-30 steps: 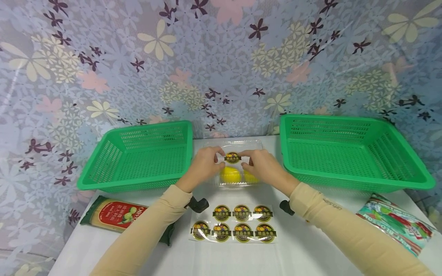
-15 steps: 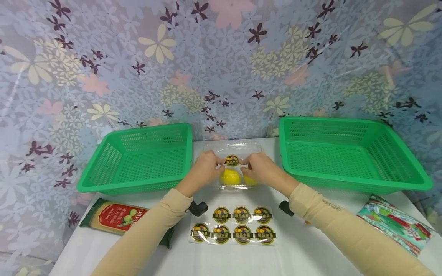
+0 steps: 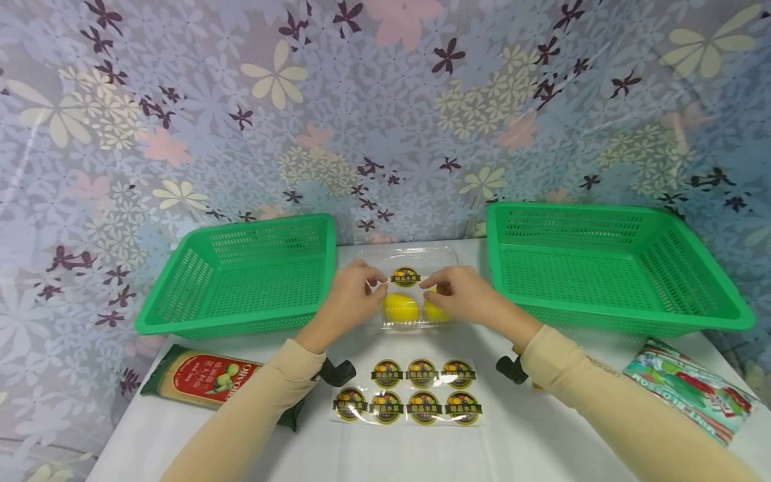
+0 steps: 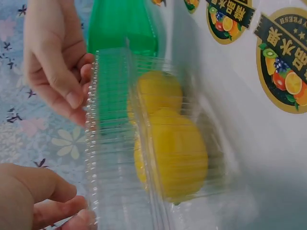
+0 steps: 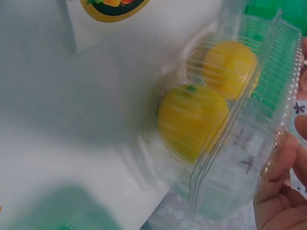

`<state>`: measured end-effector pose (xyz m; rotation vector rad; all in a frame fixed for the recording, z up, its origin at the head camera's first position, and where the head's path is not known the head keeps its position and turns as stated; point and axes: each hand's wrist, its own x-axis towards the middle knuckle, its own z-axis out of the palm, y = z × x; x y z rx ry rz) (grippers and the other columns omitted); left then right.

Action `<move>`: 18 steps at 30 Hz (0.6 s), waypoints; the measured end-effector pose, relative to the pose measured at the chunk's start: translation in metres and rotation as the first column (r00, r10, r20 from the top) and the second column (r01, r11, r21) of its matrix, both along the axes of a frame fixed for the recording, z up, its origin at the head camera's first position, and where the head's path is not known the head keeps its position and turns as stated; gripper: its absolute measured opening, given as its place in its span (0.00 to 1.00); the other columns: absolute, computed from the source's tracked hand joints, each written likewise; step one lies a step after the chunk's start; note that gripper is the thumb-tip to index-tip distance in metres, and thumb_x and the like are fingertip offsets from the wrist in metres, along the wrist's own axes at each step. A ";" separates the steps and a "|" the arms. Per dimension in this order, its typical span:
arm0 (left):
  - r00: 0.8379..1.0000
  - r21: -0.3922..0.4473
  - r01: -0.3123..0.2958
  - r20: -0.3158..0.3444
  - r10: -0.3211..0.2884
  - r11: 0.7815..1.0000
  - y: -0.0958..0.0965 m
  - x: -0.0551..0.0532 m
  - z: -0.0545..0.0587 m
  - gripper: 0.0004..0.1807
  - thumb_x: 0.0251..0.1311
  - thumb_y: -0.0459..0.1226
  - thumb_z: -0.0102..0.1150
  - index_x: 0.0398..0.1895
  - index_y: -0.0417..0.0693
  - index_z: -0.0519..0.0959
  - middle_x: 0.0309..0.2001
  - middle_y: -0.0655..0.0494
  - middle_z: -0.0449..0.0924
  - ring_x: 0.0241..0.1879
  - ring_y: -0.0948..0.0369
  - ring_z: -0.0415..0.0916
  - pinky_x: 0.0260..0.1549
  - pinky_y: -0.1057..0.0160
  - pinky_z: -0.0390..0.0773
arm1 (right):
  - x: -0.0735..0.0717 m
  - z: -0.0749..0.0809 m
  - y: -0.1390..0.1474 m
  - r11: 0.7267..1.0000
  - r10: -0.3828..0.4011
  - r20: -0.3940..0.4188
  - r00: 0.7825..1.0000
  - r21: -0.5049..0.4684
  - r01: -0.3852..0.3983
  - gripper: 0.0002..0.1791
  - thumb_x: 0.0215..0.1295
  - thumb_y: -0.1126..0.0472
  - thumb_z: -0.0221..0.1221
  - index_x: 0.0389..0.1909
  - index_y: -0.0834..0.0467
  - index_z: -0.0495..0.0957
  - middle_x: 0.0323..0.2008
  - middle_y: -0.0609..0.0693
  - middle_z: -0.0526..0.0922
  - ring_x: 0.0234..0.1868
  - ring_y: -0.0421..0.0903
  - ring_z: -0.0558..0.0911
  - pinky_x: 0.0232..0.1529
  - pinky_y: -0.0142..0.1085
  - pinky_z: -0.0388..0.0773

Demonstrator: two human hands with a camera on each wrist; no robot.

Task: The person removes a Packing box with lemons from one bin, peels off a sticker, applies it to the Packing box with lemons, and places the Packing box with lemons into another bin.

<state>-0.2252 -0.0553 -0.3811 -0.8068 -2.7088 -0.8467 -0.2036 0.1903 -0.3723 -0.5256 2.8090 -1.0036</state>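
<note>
A clear plastic clamshell box (image 3: pixel 444 257) lies closed at the back middle of the table, with yellow lemon-like fruits (image 4: pixel 175 153) inside. A round black-and-gold fruit sticker (image 3: pixel 406 276) sits on its lid. My left hand (image 3: pixel 352 298) is just left of the sticker, fingers loosely bent and holding nothing. On the other side my right hand (image 3: pixel 462 292) hovers over the lid, thumb and fingers apart. In the right wrist view the fruits (image 5: pixel 193 122) show through the ribbed wall. Whether any fingertip touches the lid, I cannot tell.
Green plastic baskets stand on both sides, one left (image 3: pixel 259 278) and one right (image 3: pixel 578 268). A sheet of several matching stickers (image 3: pixel 405 395) lies in front of the box. A pasta packet (image 3: pixel 199 378) is at left, a mint candy bag (image 3: pixel 689 388) at right.
Both hands have drawn away from the sticker's edges, the left moving left and the right moving right. The sticker stays on the lid.
</note>
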 end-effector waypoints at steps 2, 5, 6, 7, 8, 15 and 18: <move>1.000 0.054 -0.003 -0.015 0.004 0.999 -0.005 0.004 0.001 0.06 0.66 0.31 0.68 0.42 0.38 0.90 0.35 0.45 0.84 0.29 0.58 0.81 0.31 0.63 0.83 | 0.004 0.001 0.005 1.000 -0.005 -0.007 1.000 -0.025 0.005 0.14 0.76 0.61 0.63 0.55 0.63 0.88 0.25 0.48 0.81 0.24 0.42 0.71 0.27 0.33 0.70; 0.999 0.097 -0.015 -0.031 0.018 0.995 -0.012 0.011 0.004 0.06 0.65 0.30 0.68 0.42 0.39 0.89 0.33 0.46 0.83 0.28 0.59 0.79 0.30 0.64 0.83 | 0.010 0.004 0.012 0.998 -0.019 -0.020 1.000 -0.054 0.018 0.13 0.76 0.61 0.62 0.53 0.61 0.89 0.31 0.49 0.85 0.29 0.43 0.75 0.32 0.35 0.73; 0.999 0.101 -0.021 -0.035 0.025 0.995 -0.015 0.013 0.005 0.05 0.65 0.30 0.69 0.42 0.39 0.89 0.32 0.46 0.83 0.27 0.60 0.79 0.29 0.65 0.82 | 0.012 0.005 0.014 0.998 -0.023 -0.025 0.999 -0.059 0.022 0.12 0.76 0.61 0.62 0.53 0.61 0.89 0.32 0.49 0.86 0.30 0.44 0.76 0.33 0.36 0.74; 0.999 0.106 -0.026 -0.032 0.030 0.994 -0.017 0.016 0.006 0.06 0.65 0.30 0.69 0.43 0.40 0.88 0.31 0.47 0.83 0.26 0.61 0.78 0.28 0.65 0.82 | 0.014 0.006 0.017 0.998 -0.026 -0.026 0.999 -0.065 0.025 0.12 0.76 0.61 0.62 0.53 0.61 0.89 0.33 0.50 0.86 0.31 0.44 0.76 0.35 0.36 0.75; 0.999 0.107 -0.034 -0.023 0.037 0.994 -0.020 0.018 0.007 0.06 0.65 0.30 0.68 0.43 0.40 0.88 0.30 0.48 0.83 0.25 0.61 0.78 0.28 0.65 0.81 | 0.016 0.007 0.019 0.997 -0.027 -0.026 0.999 -0.070 0.026 0.12 0.76 0.61 0.62 0.53 0.61 0.89 0.35 0.50 0.87 0.33 0.44 0.77 0.37 0.37 0.76; 0.988 0.106 -0.094 0.129 0.080 0.990 -0.038 0.038 0.014 0.12 0.67 0.33 0.68 0.52 0.42 0.85 0.28 0.54 0.84 0.22 0.65 0.77 0.24 0.66 0.78 | 0.030 0.012 0.035 0.995 -0.047 -0.011 0.999 -0.094 0.045 0.14 0.77 0.59 0.62 0.56 0.60 0.87 0.41 0.52 0.90 0.38 0.43 0.85 0.43 0.40 0.84; 0.965 0.111 -0.101 0.253 0.070 0.989 -0.044 0.046 0.016 0.17 0.72 0.38 0.67 0.60 0.44 0.83 0.31 0.54 0.87 0.20 0.65 0.81 0.20 0.64 0.79 | 0.038 0.013 0.045 0.991 -0.071 -0.011 0.997 -0.112 0.069 0.14 0.78 0.58 0.63 0.56 0.59 0.87 0.38 0.50 0.90 0.37 0.42 0.86 0.40 0.38 0.83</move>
